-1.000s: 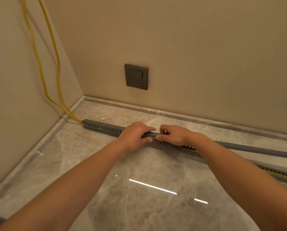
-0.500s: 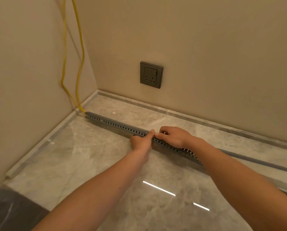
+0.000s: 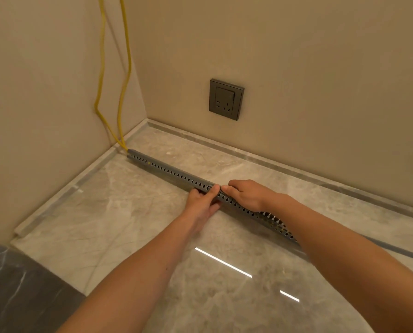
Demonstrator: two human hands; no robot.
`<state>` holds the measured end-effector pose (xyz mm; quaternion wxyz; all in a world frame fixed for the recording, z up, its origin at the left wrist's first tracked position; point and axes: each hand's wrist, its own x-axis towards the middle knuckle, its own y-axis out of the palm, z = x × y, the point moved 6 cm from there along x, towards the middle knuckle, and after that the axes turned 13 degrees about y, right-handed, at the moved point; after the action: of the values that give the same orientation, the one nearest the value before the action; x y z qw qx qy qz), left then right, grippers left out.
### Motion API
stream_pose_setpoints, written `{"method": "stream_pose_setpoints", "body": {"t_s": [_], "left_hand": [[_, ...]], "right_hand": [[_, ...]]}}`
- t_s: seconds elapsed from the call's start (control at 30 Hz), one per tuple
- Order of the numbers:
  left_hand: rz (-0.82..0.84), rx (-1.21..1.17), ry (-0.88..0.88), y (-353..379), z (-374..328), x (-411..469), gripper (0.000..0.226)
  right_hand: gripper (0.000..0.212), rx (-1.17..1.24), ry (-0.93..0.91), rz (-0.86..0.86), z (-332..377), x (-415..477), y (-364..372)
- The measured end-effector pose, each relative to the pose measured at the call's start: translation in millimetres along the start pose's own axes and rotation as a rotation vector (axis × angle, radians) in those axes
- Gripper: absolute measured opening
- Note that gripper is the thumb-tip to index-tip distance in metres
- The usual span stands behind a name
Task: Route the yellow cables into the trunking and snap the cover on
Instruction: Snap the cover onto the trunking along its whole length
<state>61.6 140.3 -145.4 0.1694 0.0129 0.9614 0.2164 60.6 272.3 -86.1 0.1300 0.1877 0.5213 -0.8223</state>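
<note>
Left hand (image 3: 200,204) and right hand (image 3: 245,194) are pinching the grey slotted plastic trunking (image 3: 174,174) mid-run on the marble floor (image 3: 133,219), pressing its cover, with yellow cables (image 3: 122,97) entering at the corner; uneven pressure is risking an unclipped lid or a nipped cable.

Bare floor (image 3: 152,227) is lying open at lower left; the trunking (image 3: 167,170) is barring the middle, cables (image 3: 124,75) hanging upper left.
</note>
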Motion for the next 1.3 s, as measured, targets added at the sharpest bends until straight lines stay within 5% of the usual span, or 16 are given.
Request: {"method": "stream_pose_setpoints", "body": {"t_s": [0.27,0.43,0.83,0.9,1.17,1.3], "left_hand": [[-0.044,0.083,0.018,-0.2,4.1,5.1,0.044],[-0.062,0.064,0.046,6.1,-0.3,1.5,0.042],[-0.037,0.106,-0.003,1.5,-2.8,-1.4,0.039],[-0.039,0.136,0.003,3.9,-4.0,-3.7,0.03],[-0.039,0.213,0.033,6.0,-9.3,-9.4,0.031],[-0.067,0.175,0.039,0.7,-17.0,-7.9,0.034]], "right_hand": [[0.058,0.107,0.038,0.201,-4.1,7.6,1.4],[0.051,0.175,0.182,0.34,-12.2,2.3,0.3],[0.014,0.079,0.164,0.406,-3.5,-7.0,-10.5],[0.021,0.051,0.185,0.432,-3.3,-11.4,-11.8],[0.031,-0.259,0.107,0.309,11.2,-17.7,-27.2],[0.042,-0.385,-0.075,0.103,22.9,-26.2,-27.9]]}}
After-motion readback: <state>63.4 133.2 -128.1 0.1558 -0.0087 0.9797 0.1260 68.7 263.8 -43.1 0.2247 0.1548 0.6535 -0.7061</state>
